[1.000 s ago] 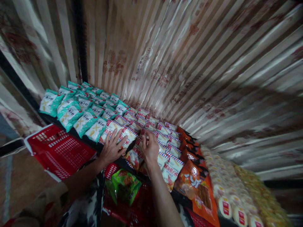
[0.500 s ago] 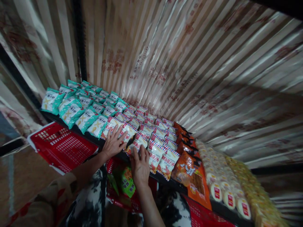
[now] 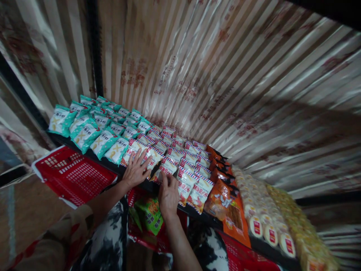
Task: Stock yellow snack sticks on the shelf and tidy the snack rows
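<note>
My left hand [image 3: 137,169] lies with fingers spread over the front white snack bags with red print and striped tops, including this snack bag [image 3: 152,157]. To its right, my right hand [image 3: 169,195] has bent fingers closed at the lower part of another white snack bag [image 3: 168,166]. That part of the bag is hidden by the fingers. More bags of this kind stand in rows behind, and two front white bags [image 3: 185,184] lean just right of my right hand. On the left are rows of teal snack bags [image 3: 87,134].
Orange packets [image 3: 235,214], round white-lidded cups [image 3: 256,226] and yellow packs [image 3: 304,229] fill the right of the black shelf [image 3: 108,165]. A red basket [image 3: 76,171] sits below left. A green packet [image 3: 150,216] lies in another red basket under my hands. Striped, wrinkled sheeting rises behind.
My right hand's fingers have drawn closer together at the bag's lower part, and that bag sits slightly higher and straighter. My left hand has stayed in place.
</note>
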Motion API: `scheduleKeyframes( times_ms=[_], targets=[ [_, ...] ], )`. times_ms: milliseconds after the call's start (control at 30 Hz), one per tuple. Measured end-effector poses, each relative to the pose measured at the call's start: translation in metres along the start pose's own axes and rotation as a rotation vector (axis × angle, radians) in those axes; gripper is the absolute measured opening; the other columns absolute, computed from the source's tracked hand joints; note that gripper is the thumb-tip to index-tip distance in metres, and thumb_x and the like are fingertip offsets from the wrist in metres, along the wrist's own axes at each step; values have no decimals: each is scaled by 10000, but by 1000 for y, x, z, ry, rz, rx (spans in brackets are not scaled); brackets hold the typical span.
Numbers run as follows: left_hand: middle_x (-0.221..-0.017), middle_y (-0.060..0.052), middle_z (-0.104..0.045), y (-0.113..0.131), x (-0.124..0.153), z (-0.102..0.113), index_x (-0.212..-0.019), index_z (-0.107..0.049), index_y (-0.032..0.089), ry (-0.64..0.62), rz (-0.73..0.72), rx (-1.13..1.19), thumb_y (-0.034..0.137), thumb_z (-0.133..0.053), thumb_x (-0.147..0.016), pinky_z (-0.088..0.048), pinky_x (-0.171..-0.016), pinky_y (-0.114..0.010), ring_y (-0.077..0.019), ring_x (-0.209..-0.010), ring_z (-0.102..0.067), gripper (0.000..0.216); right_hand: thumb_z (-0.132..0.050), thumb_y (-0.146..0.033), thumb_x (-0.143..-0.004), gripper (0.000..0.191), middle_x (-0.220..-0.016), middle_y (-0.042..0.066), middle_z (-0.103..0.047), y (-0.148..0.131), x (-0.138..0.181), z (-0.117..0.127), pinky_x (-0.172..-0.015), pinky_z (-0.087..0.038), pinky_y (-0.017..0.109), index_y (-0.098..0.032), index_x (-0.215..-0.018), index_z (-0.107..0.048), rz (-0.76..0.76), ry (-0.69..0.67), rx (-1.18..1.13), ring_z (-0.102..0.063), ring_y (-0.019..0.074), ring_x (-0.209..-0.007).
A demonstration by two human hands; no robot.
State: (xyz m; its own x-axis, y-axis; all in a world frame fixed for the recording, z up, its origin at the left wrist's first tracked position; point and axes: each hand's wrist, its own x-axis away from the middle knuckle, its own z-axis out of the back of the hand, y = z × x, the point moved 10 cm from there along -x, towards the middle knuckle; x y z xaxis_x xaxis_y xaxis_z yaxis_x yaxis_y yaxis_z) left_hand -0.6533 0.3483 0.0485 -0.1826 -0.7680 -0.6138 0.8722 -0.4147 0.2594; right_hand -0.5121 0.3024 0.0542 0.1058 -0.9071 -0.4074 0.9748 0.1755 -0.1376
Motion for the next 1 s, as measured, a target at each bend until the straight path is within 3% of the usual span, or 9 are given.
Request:
scheduleKeyframes(
  times_ms=[267,633,1000],
  targets=[
    [-1498,-107,-285,-1,1,-2,-1351,-457,210,-6,4,-3,380,-494,-876,-142,-1125,-530,-300,-1412,-134,507,-378,-102,-857,458,-1110,114,-506,-1,-7,-5,-853,-470,374,-256,-1267,-513,-38,11,30,-485,234,-1029],
    [-1504,-106,-271,0,1,-2,-1366,-437,197,-19,3,-3,355,-458,-894,-138,-1129,-527,-297,-1416,-113,498,-392,-106,-862,462,-1040,80,-519,7,-8,-15,-650,-487,253,-267,-1285,-489,-91,-57,89,-562,181,-877],
    [-1509,-103,-260,-2,1,-6,-1382,-415,179,-54,18,-37,334,-431,-907,-137,-1133,-514,-293,-1418,-96,500,-406,-84,-846,482,-1000,71,-505,2,-9,-21,-643,-474,234,-256,-1288,-495,-61,5,42,-534,166,-851]
  ],
)
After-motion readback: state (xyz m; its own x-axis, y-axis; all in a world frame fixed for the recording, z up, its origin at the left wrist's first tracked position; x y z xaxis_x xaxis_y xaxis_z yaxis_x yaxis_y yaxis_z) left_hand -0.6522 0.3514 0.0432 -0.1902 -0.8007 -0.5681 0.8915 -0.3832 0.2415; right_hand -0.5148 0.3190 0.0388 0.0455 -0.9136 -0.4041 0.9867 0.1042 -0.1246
